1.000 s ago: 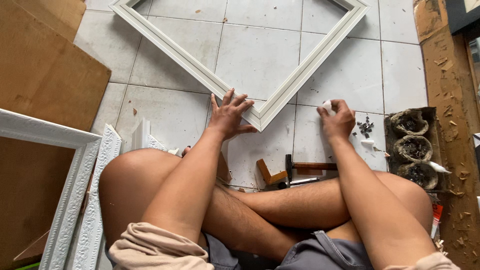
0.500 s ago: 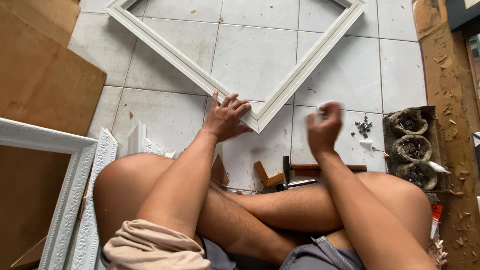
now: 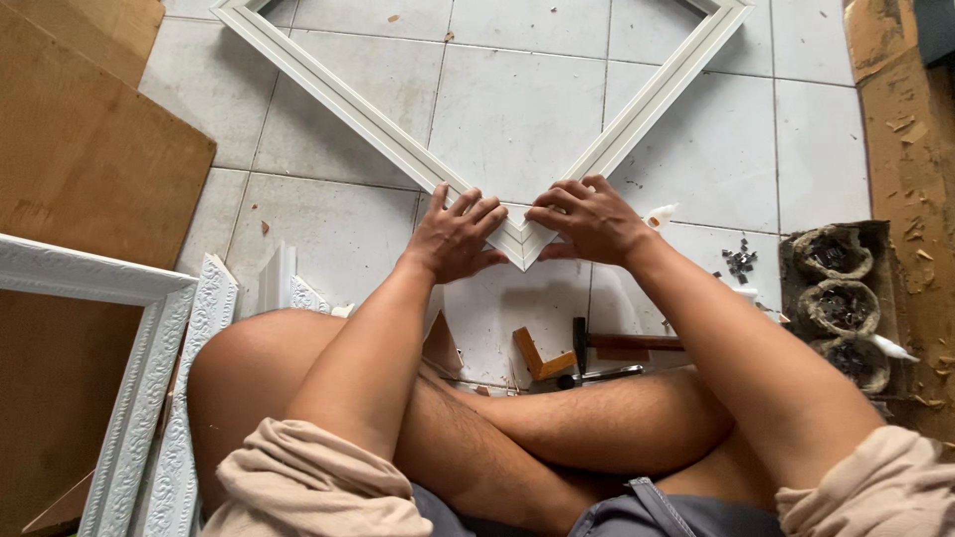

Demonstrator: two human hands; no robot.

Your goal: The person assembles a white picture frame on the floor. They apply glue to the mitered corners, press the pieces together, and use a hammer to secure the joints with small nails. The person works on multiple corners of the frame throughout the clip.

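Person sat cross-legged on the tiled floor, head camera looking down. Both hands were pressed on the near corner of a white frame that lay flat on the tiles, its corner pointing toward the person. Left hand lay flat on the left rail at the corner, fingers spread, palm down; its grip was apart, not closed round anything. Right hand lay on the right rail at the same corner, fingers bent and resting on the moulding, grip also apart, just pressing. The two hands nearly met at the mitre joint.

Just beside the right wrist, a small white tube lay on the tiles. Near it, a little heap of dark small parts, too small to tell what kind. Between the corner and the legs lay a hammer with a wooden handle, and an L-shaped wooden block just left of it. At the right, a cardboard tray held three round dark-filled cups. At the left, brown boards and ornate white frame pieces lay beside the left knee.
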